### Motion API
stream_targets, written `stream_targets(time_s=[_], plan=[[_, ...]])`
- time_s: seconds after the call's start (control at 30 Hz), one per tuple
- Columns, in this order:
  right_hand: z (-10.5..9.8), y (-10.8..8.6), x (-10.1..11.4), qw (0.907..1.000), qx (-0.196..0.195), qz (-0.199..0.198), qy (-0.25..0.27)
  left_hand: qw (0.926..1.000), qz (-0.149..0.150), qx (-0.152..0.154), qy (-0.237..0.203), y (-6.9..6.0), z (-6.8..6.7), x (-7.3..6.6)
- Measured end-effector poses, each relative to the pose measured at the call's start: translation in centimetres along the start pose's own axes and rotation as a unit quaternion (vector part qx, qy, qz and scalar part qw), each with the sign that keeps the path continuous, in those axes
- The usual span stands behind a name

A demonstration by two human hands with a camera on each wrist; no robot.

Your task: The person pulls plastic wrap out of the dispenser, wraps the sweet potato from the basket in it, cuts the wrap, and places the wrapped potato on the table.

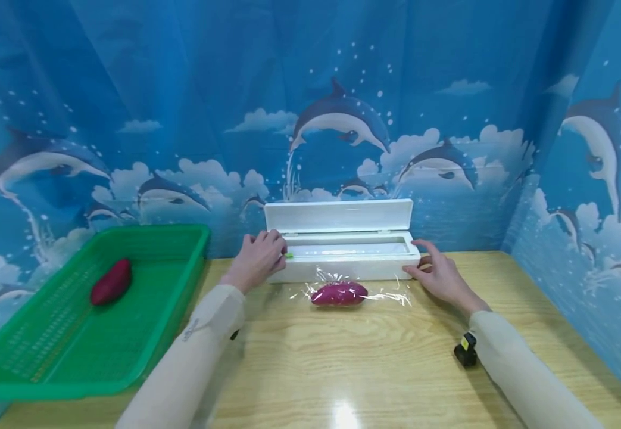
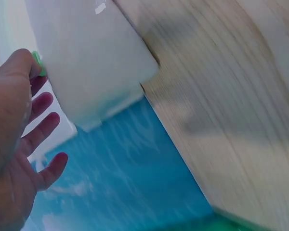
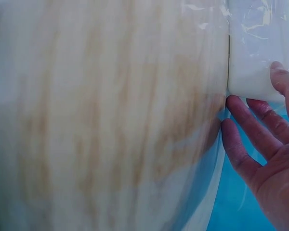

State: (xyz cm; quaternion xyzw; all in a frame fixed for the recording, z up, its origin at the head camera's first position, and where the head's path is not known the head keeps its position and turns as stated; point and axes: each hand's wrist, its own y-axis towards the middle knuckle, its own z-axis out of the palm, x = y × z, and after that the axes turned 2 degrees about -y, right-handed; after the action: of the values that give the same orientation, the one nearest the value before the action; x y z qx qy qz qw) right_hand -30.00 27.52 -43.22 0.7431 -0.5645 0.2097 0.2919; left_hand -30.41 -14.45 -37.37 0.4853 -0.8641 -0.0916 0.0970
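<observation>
A white cling film dispenser [image 1: 345,271] stands at the back of the table with its lid [image 1: 339,217] raised. At its left end my left hand [image 1: 258,256] pinches a small green slider [image 1: 289,255] on the front edge; the left wrist view shows this slider [image 2: 37,62] by the thumb and forefinger, the other fingers spread. My right hand [image 1: 441,277] grips the dispenser's right end, thumb and fingers at its corner. Just in front lies a purple sweet potato [image 1: 339,294] with clear cling film [image 1: 393,296] crinkled about it and spread to both sides.
On the left stands a green plastic basket [image 1: 144,357] with another purple sweet potato [image 1: 112,282] inside. A blue dolphin-print curtain [image 1: 224,119] hangs behind and beside the wooden table [image 1: 353,363]. A small black device [image 1: 466,350] is at the right cuff.
</observation>
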Motion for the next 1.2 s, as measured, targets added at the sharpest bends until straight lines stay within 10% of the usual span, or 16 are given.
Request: stream_targets(time_s=[0.83, 1.07, 1.2], plan=[[0.3, 0.1, 0.2, 1.0000, -0.004, 0.005, -0.006, 0.9991, -0.038, 0.011, 0.015, -2.1, -1.0, 2.4], [0.3, 0.0, 0.6, 0.9997, -0.009, 0.005, -0.024, 0.9959, -0.074, 0.017, -0.050, -1.4, -1.8, 0.5], [0.4, 0.0, 1.0, 0.9993, -0.015, 0.009, -0.033, 0.9963, -0.034, 0.005, -0.079, -0.4, -1.2, -1.8]])
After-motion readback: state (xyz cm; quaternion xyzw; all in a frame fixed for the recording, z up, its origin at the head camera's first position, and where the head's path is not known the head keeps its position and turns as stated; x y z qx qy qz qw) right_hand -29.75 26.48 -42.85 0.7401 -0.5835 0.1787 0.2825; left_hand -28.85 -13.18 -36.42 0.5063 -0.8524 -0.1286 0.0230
